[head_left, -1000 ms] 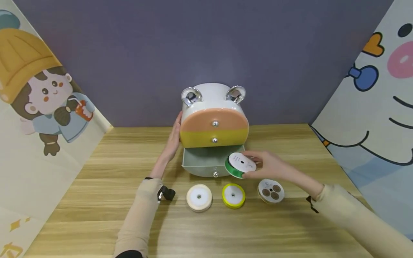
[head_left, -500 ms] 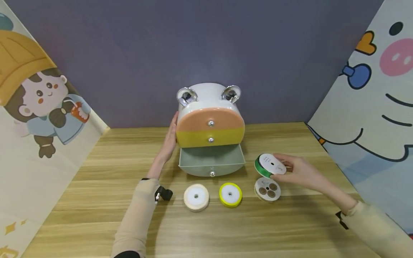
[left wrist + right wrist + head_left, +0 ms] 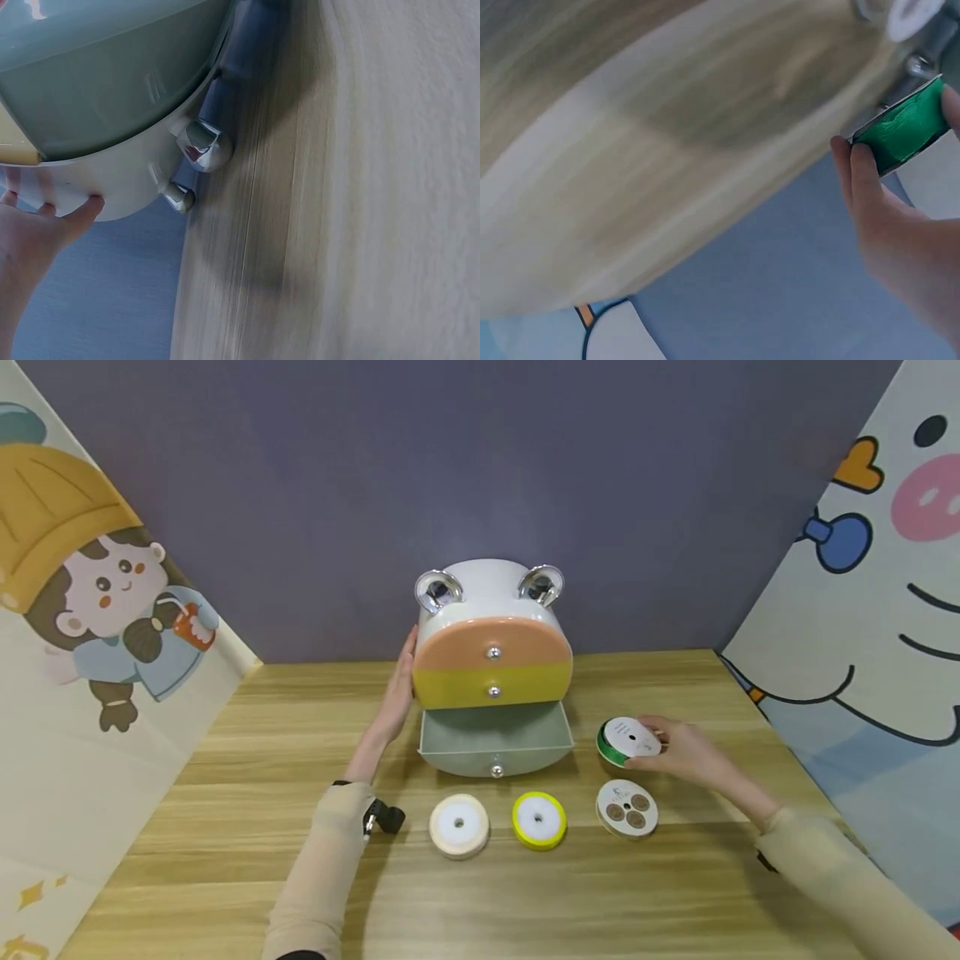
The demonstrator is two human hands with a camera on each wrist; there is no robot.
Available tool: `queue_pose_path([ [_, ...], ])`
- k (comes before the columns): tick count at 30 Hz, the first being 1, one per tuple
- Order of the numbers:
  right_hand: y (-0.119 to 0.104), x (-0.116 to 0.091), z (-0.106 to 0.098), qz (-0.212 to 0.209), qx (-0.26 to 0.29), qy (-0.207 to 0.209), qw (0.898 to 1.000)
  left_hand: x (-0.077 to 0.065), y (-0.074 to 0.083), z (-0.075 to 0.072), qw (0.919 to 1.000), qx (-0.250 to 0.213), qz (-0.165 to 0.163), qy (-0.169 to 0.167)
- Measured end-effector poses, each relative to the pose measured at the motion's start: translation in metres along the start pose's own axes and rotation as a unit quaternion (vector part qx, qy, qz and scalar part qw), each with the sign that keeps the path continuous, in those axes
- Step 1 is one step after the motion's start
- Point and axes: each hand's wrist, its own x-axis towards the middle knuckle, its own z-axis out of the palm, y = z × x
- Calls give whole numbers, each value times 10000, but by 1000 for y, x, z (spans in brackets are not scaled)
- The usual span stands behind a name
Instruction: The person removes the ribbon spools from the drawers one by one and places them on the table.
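A pale wood table (image 3: 225,860) runs back to a purple-grey wall, with cartoon panels angled in on either side. At the back of the table stands the organiser (image 3: 491,652), white-bodied with two chrome ears, a peach drawer over a yellow one, and the grey-green bottom drawer (image 3: 495,745) pulled out toward the camera.

Left of the organiser, the left hand (image 3: 397,689) lies flat against its side, fingers straight, gripping nothing. Right of the open drawer, the right hand (image 3: 678,750) pinches the green spool (image 3: 628,741) by its rim, fingers curled round it, low over the table; whether the spool touches the wood is hard to tell.

In front of the organiser sits a row of three more spools: cream (image 3: 459,825), yellow (image 3: 538,819), and a flat white one with brown dots (image 3: 627,807), just in front of the green spool. A small black clip (image 3: 390,817) shows at the left wrist.

Both wrist views are blurred and tilted. The right one catches only the green ribbon edge (image 3: 907,126) between fingertips; the left shows fingertips on the white shell and two chrome knobs.
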Motion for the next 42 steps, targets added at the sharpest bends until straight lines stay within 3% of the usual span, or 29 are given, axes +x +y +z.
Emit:
queue_pose_path([
  [12,20,14,21,-63,-215,178,9996,0,-1,4,9999,-86,55,-81],
  [18,17,16,24,-229,-234,259,9991,0,-2,4,9998,-69,171,-112],
  [28,14,22,29,-316,-480,-1,9983,0,-4,2,9999,-93,100,-94],
  [36,10,23,27,-429,-390,8,9983,0,-4,0,9998,-127,111,-69],
  [42,-8,16,10,-484,-423,188,9978,0,-3,-1,9998,-132,95,-86],
])
